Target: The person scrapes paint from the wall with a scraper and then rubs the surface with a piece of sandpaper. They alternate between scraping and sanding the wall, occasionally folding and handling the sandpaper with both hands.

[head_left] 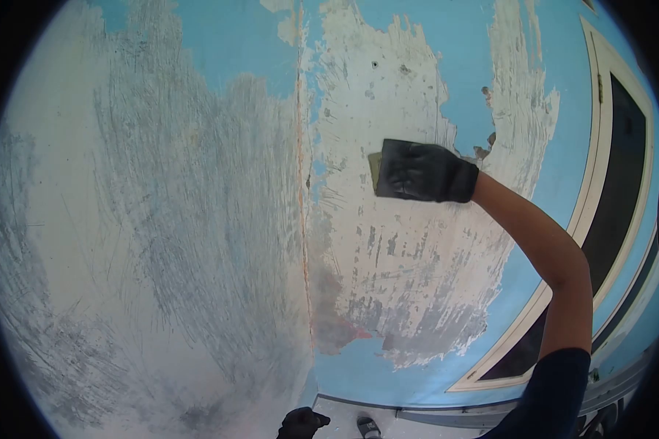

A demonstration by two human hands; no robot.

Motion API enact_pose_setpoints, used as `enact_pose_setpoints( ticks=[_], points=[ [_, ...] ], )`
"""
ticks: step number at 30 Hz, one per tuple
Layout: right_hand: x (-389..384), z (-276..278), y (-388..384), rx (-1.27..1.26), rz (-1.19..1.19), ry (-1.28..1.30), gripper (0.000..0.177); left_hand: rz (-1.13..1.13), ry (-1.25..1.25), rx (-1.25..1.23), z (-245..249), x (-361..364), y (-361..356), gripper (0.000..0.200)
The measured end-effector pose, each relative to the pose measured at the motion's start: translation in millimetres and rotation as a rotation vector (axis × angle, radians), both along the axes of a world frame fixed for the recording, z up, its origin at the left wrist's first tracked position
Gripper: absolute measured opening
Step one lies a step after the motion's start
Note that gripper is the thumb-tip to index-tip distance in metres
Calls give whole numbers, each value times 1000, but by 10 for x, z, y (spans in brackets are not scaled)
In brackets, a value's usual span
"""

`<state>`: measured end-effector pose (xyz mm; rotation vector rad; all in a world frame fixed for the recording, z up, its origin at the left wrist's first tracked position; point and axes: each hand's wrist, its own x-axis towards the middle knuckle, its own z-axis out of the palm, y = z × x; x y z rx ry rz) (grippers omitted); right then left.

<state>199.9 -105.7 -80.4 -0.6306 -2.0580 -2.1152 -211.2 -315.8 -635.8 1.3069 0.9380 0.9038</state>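
Observation:
My right hand (430, 173), in a black glove, is pressed to the scraped wall (410, 293) right of the corner. Under its fingers is a dark flat block (389, 189), with a yellowish-green sheet (375, 170) sticking out at the left edge. The wall there shows whitish and grey patches with ragged blue paint around them. My left hand (300, 423), also black-gloved, is low at the bottom centre with its fingers curled; what it holds, if anything, is hidden.
A vertical corner crack (301, 190) separates the two wall faces. The left wall (198, 197) is grey and scratched. At the right stands a cream window frame (600, 146) with dark glass. A shoe (369, 427) shows on the floor below.

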Motion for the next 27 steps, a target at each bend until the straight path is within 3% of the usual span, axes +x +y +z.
enact_pose_setpoints(
  ticks=[2,3,4,6,7,8,10,13,15,16,17,18,21,22,24,25,26,27],
  points=[
    [292,277,-111,-230,232,318,46,-4,35,51,-193,-23,15,15],
    [193,429,-261,-371,191,678,48,-4,50,107,-255,16,48,14],
    [86,581,-420,-461,172,1049,50,15,5,85,187,43,-42,10],
    [76,790,-339,-39,120,1042,45,-5,23,92,221,90,-58,10],
    [64,820,-291,442,248,421,42,-2,7,114,155,65,-94,11],
    [-8,679,-142,267,118,330,37,12,5,93,67,28,-148,13],
    [-2,862,149,-208,143,582,35,113,-88,-1,117,94,-218,24],
    [221,1358,-95,215,182,488,30,142,-4,37,-27,76,-248,32],
    [248,1334,115,197,210,1064,30,151,-12,42,-70,144,-211,35],
    [146,1234,212,131,275,718,31,143,85,91,-57,146,-213,36],
    [-137,1016,93,211,182,419,32,134,187,139,-50,110,-231,36],
    [-355,921,11,212,148,265,32,154,89,90,-103,97,-216,35],
    [-230,1108,-107,58,84,235,38,193,-123,58,-427,192,-109,29],
    [-72,1247,-44,77,177,645,37,189,-130,60,-280,182,-119,29],
    [-7,1279,166,123,180,550,38,58,23,16,18,182,-144,8],
    [-70,1191,160,160,175,484,40,51,24,19,39,177,-186,8],
    [-424,941,29,199,160,218,40,71,21,22,61,188,-203,9],
    [-395,970,83,219,165,211,40,98,10,37,90,241,-159,11]
  ],
)
